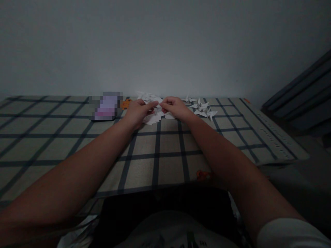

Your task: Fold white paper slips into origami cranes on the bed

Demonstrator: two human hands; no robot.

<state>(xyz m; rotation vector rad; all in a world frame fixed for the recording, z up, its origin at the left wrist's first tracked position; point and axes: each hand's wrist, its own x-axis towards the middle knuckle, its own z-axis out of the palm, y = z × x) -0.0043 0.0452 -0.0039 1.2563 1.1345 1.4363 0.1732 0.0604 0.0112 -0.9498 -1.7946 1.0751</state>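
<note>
My left hand [138,111] and my right hand [177,107] meet above the far part of the table, fingertips almost touching. Both are closed in a pinch on a small piece of white paper [160,103], mostly covered by the fingers. Under and behind them lies a pile of loose white paper sheets [152,119]. Just right of my right hand rest several folded white paper cranes [203,109], grouped close together with their points sticking up.
A phone [106,107], its screen blurred out, lies left of my left hand. An orange object [126,104] sits between them. Another orange item [203,175] is near the front edge of the checked tablecloth [169,158]. A plain wall [165,48] rises behind the table.
</note>
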